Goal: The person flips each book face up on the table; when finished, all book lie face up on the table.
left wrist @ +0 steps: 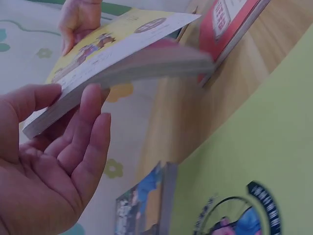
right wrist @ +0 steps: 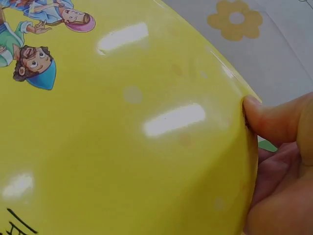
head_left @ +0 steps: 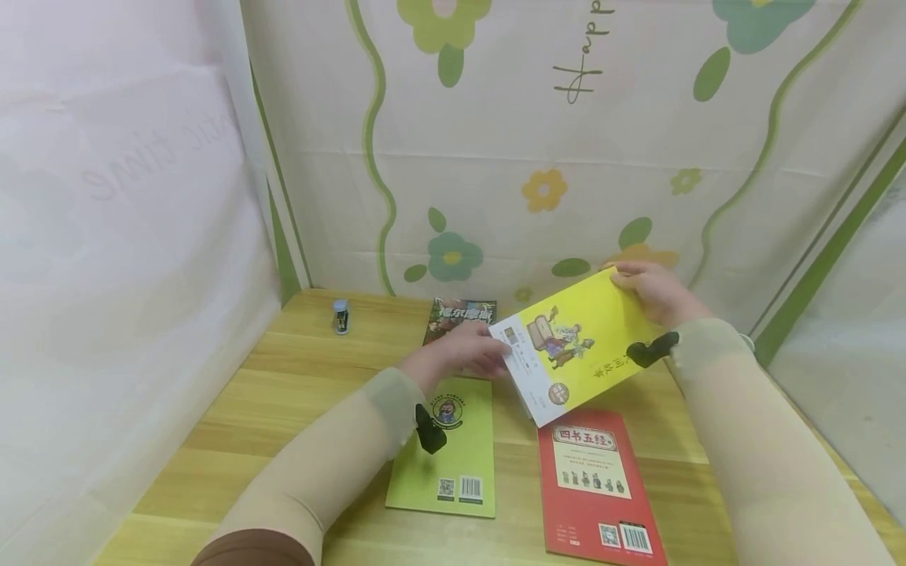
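A yellow-and-white book point(head_left: 602, 322) with cartoon figures on its cover is held tilted above the table. My right hand point(head_left: 654, 292) pinches its far right edge; in the right wrist view the thumb point(right wrist: 269, 117) presses on the glossy yellow cover. At the white end, my left hand point(head_left: 460, 350) grips the book, its thumb point(left wrist: 41, 98) at the cover's edge and the fingers beneath. The left wrist view shows the thick page block point(left wrist: 156, 68) hanging a little apart from the cover. Under the left forearm lies a green book point(head_left: 446, 464).
A red book point(head_left: 594, 487) lies on the wooden table point(head_left: 248, 440) at the front right. Behind my left hand is a dark picture-covered book point(head_left: 463, 310). A small capped bottle point(head_left: 341, 317) stands at the back left. Patterned cloth point(head_left: 495, 141) hangs behind the table.
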Available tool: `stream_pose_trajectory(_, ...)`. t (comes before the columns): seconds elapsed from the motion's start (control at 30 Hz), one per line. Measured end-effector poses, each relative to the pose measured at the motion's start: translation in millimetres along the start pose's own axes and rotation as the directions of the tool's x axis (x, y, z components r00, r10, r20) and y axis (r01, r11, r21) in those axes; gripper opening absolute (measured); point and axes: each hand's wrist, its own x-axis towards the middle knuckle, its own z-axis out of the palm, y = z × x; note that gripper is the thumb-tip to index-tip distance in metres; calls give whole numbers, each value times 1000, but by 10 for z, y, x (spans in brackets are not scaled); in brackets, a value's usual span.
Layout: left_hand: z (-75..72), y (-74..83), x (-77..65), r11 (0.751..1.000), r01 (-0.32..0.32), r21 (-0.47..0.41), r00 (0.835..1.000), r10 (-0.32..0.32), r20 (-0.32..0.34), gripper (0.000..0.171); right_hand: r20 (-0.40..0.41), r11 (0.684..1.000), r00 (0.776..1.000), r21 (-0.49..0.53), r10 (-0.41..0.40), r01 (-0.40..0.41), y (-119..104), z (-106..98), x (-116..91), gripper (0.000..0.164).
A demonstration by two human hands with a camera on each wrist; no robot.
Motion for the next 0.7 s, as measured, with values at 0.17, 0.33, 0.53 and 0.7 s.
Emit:
stream_pose_trajectory(0.17,-69,132,-44,996,-35,82,993,25,113,24,22,999,999,25,27,-27,-14,27,12,30)
stream_pose_trajectory(0.33,-108,184,-73,996,-43,81,979,26,200,29,24,999,998,-4,52,-51,-44,71,14,40)
stream_pose_trajectory(0.53,-128,155,-62,998,-48,32,976,40,216,37,28,998,998,-6,59,-59,-35,78,34,43)
stream_pose_trajectory(0.7,-131,109,-55,998,-51,-19,981,54,186,35,27,998,998,-38,50,-49,-43,78,43,50)
